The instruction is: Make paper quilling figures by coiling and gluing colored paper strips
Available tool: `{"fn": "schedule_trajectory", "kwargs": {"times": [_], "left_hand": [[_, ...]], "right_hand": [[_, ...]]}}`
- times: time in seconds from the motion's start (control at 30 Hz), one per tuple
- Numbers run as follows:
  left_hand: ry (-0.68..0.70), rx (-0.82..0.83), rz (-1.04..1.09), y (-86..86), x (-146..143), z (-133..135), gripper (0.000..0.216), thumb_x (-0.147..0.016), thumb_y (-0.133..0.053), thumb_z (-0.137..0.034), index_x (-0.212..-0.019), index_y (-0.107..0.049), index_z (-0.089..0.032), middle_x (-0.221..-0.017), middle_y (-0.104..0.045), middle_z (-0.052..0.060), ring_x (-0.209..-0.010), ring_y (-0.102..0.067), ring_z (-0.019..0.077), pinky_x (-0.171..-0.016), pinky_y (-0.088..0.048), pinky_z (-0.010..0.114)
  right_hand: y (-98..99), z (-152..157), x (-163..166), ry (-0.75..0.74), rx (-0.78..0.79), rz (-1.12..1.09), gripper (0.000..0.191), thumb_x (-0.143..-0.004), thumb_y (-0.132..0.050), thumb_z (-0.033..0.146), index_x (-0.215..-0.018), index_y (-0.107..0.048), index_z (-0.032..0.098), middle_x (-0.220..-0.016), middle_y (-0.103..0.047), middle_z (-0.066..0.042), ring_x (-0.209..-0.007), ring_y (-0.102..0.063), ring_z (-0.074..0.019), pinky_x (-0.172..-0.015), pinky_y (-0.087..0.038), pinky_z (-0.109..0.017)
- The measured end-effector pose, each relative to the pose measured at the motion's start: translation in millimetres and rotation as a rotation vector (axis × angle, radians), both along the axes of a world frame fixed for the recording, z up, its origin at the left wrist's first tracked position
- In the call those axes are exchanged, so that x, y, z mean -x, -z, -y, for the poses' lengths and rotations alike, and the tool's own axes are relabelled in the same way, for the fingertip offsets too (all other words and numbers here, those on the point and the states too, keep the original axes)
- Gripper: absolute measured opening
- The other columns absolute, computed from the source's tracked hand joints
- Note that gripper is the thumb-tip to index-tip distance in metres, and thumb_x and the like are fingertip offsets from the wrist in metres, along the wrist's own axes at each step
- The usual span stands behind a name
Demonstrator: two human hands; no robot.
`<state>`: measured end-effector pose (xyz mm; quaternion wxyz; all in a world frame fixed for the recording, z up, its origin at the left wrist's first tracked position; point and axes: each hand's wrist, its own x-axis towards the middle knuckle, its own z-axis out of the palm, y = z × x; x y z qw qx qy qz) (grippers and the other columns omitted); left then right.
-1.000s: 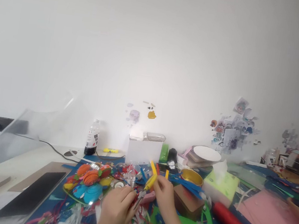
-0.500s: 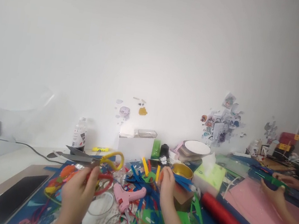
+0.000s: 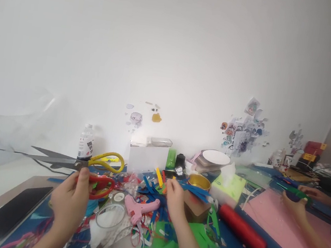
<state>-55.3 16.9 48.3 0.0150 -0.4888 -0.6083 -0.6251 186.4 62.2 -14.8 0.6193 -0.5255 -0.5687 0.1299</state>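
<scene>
My left hand point(image 3: 70, 199) grips a large pair of scissors point(image 3: 77, 164) by the red handle loop. The blades point left, parted, with the yellow loop on top. Fingers pinched together, my right hand point(image 3: 175, 201) is over a heap of blue strips point(image 3: 151, 190) in the middle of the table. A bit of orange shows at its fingertips; what they hold is too small to make out. Yellow strips point(image 3: 159, 177) stick up just left of those fingers. Between my hands lies a pink glue gun point(image 3: 140, 209). Green sheet material point(image 3: 195, 238) lies beneath my right forearm.
A gold tin point(image 3: 199, 181), a tissue pack point(image 3: 227, 190) and a red roll point(image 3: 243, 230) lie to the right. Bottle point(image 3: 86, 142) and white box point(image 3: 147, 158) stand by the wall. A co-worker's hands point(image 3: 296, 204) hold something green above pink sheet point(image 3: 280, 226).
My left hand and the scissors have moved left and the blades reach farther left. My right hand has shifted slightly left. The whole view has shifted a little.
</scene>
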Motion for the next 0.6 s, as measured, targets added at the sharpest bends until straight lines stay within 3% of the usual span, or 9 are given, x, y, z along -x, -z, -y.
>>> {"fn": "schedule_trajectory", "kwargs": {"times": [0.13, 0.27, 0.47, 0.6], "left_hand": [[0.014, 0.008, -0.032, 0.9, -2.8, 0.5, 0.035, -0.081, -0.037, -0.038, -0.055, -0.053, -0.020, -0.044, -0.050, -0.002, -0.048, -0.048, 0.0146, -0.046, -0.035, 0.024], [0.038, 0.044, -0.055, 3.1, -4.3, -0.1, 0.033, -0.079, -0.040, -0.035, -0.053, -0.052, -0.019, -0.044, -0.052, -0.003, -0.051, -0.050, 0.0140, -0.048, -0.035, 0.022], [0.039, 0.077, -0.097, 10.4, -4.5, -7.7, 0.026, -0.074, -0.045, -0.033, -0.057, -0.060, -0.021, -0.042, -0.054, -0.005, -0.052, -0.052, 0.0142, -0.047, -0.034, 0.018], [0.040, 0.104, -0.089, 13.3, -3.0, -14.0, 0.026, -0.071, -0.046, -0.034, -0.053, -0.060, -0.021, -0.038, -0.054, -0.005, -0.048, -0.052, 0.0137, -0.044, -0.033, 0.017]], "right_hand": [[2.6, -1.2, 1.7, -0.004, 0.018, 0.092, 0.027, -0.084, -0.035, 0.029, -0.073, -0.057, 0.018, -0.066, -0.059, -0.001, -0.061, -0.052, -0.0154, -0.057, -0.037, -0.023], [-0.3, 2.2, 3.1, 0.028, 0.028, 0.169, 0.027, -0.083, -0.039, 0.025, -0.071, -0.062, 0.018, -0.071, -0.065, -0.003, -0.068, -0.057, -0.0162, -0.062, -0.039, -0.023], [-1.7, 2.5, 3.2, 0.129, 0.075, 0.268, 0.020, -0.078, -0.053, 0.026, -0.062, -0.061, 0.020, -0.061, -0.064, 0.002, -0.057, -0.056, -0.0131, -0.051, -0.034, -0.020], [-2.1, 0.8, 3.0, 0.197, 0.094, 0.342, 0.028, -0.079, -0.054, 0.034, -0.054, -0.056, 0.019, -0.054, -0.058, 0.003, -0.051, -0.050, -0.0118, -0.047, -0.027, -0.020]]}}
